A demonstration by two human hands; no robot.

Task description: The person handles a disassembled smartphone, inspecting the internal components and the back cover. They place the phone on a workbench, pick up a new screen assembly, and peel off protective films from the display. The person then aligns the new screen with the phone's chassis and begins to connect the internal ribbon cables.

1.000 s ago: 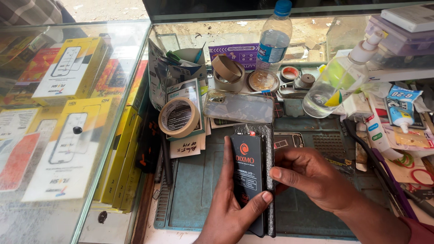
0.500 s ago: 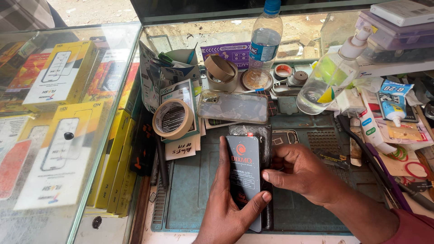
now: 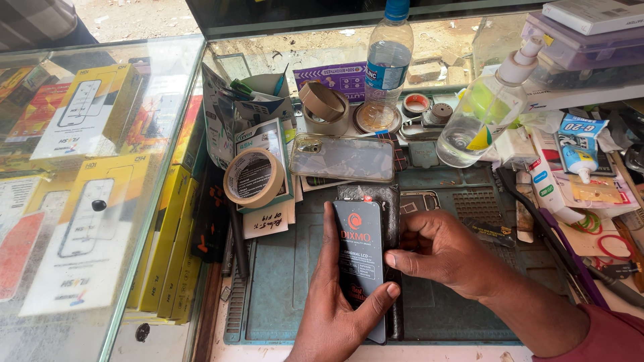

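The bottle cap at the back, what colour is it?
Blue: the water bottle has a blue cap, clear in the head view.

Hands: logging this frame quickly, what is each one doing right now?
Left hand: closed around the dark phone screen panel.
Right hand: fingers curled, touching the panel's right edge.

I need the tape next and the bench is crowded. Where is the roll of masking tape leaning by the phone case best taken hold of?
Take the roll of masking tape by its upper rim, coming from above and the left. It stands tilted against a printed packet, its open core facing the camera, so fingers could hook into the core. The clear phone case crowds its right side, and both hands are busy with the black phone screen.
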